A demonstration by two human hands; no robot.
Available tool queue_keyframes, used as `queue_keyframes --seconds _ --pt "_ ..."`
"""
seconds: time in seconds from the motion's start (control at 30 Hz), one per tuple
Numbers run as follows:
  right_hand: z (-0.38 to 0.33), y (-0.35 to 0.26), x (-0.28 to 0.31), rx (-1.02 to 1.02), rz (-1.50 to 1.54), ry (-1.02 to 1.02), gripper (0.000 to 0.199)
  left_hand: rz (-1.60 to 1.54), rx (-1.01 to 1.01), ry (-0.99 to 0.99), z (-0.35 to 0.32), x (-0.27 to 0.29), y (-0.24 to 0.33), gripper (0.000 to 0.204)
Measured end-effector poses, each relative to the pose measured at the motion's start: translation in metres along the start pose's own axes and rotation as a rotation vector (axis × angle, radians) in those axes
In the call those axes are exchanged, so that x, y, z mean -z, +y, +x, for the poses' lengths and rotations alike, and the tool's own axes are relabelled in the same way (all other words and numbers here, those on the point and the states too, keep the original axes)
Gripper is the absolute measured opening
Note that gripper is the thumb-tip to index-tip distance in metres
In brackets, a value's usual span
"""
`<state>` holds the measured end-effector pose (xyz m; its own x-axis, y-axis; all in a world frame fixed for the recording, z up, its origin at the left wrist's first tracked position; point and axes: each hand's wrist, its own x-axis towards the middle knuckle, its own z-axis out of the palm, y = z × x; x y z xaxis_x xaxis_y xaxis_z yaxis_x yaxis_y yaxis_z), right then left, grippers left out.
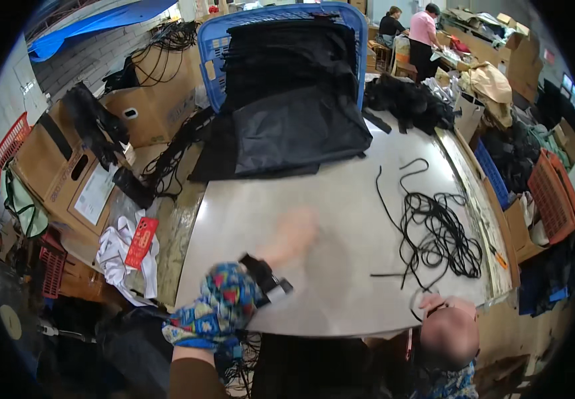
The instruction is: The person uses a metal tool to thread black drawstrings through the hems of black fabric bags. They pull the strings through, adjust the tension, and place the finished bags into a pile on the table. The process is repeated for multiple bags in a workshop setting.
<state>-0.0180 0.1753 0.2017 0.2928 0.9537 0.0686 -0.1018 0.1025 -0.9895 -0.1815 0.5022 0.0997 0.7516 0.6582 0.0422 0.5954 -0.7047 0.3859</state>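
Note:
My left hand (pixel 294 233) reaches over the middle of the pale tabletop (pixel 254 206), smeared by motion, so its fingers cannot be made out. A patterned blue sleeve and a dark band with a small box cover that wrist. At the table's near right edge, my right hand (pixel 448 329) is curled closed. What it holds is hidden, though the end of a black cord runs down beside its fingers. Just beyond it lies a loose tangle of black cords (pixel 434 236). Black fabric pieces (pixel 301 130) are stacked at the table's far side, spilling from a blue plastic basket (pixel 209 73).
Left of the table stand cardboard boxes (pixel 68 176), a white cloth (pixel 118 249) and a red packet (pixel 142 243). An orange-handled tool (pixel 498 258) lies on the right ledge. Red crates (pixel 554 193) stand further right. Two people (pixel 424 40) work in the background.

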Motion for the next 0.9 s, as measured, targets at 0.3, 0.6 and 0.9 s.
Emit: queue_keyframes --seconds 0.3,0.6,0.9 --pt "0.003 0.020 0.007 -0.075 0.029 0.052 0.022 0.517 0.025 0.416 0.071 0.022 -0.134 0.024" --pt "0.041 0.063 -0.053 0.212 -1.037 -0.187 0.031 0.287 -0.342 0.032 -0.125 -0.010 0.022 0.026" --pt "0.008 0.112 -0.062 0.250 -1.279 -0.228 0.037 -0.747 0.574 0.602 -0.286 -0.052 0.087 0.014"
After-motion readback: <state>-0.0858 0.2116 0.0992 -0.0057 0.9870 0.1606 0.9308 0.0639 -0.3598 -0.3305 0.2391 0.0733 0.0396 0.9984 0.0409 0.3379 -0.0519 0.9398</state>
